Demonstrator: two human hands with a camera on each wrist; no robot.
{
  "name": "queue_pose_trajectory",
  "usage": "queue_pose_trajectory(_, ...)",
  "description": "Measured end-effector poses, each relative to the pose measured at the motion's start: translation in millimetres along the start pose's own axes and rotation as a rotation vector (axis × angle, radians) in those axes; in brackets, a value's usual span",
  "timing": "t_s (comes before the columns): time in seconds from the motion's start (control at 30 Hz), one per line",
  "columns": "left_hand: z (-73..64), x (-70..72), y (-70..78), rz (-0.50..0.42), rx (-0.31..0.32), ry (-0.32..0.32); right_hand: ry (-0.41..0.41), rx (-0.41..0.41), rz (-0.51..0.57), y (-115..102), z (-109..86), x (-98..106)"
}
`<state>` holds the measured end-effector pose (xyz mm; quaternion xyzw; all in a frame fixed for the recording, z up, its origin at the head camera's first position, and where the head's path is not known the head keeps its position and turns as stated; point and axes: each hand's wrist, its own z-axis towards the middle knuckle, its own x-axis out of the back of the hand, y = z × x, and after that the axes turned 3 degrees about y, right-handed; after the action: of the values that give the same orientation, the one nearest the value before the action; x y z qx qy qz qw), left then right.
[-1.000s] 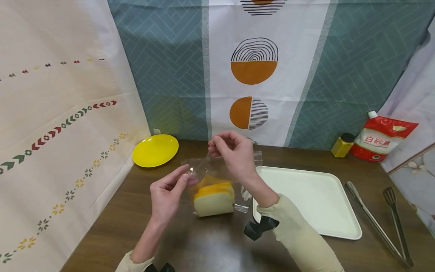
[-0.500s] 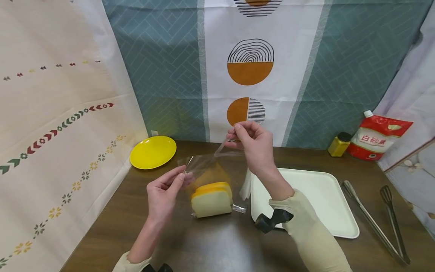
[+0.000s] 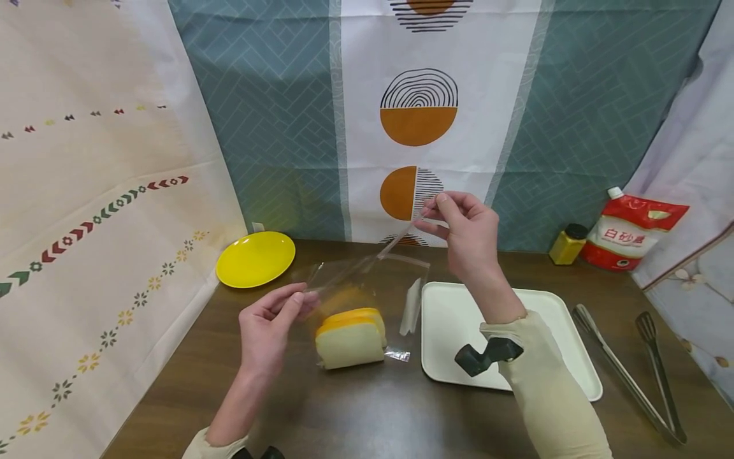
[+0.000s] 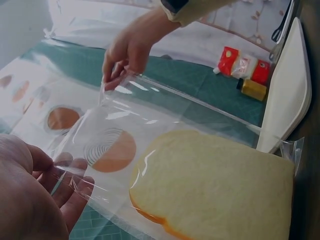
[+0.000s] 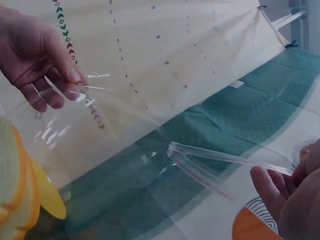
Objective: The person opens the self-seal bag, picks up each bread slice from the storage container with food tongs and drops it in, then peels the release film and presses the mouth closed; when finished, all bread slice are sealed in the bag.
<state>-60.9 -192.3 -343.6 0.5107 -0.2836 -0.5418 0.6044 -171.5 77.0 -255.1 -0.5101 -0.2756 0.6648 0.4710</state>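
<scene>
Sliced bread with an orange-yellow crust stands on the dark table inside a clear plastic bag. At the bag's upper left, my left hand pinches its film between thumb and fingers. My right hand, higher up and to the right, pinches the edge of the bag's mouth. That edge stretches as a narrow clear strip from the fingers back towards the rest of the bag. Loose film spreads above the bread in the left wrist view. Reflections hide exactly where the bag's layers part.
A white tray lies right of the bag, with metal tongs beyond it. At the back right stand a yellow jar with a black lid and a red-and-white pouch. A yellow plate sits at the back left.
My right hand has moved up and to the right, drawing the bag's edge out into a long strip. My left hand keeps its pinch nearly in place, and the bread stays put.
</scene>
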Motion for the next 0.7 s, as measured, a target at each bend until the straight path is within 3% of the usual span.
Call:
queue_pose_trajectory(0.4, 2.1, 1.5, -0.6, -0.014, 0.022, 0.017, 0.075, -0.04, 0.068, -12.6, 21.1, 30.1)
queue_pose_trajectory(0.7, 2.5, 4.5, -0.9, -0.014, 0.039, 0.022, 0.199, -0.035, 0.009, -26.3, 30.3, 55.4)
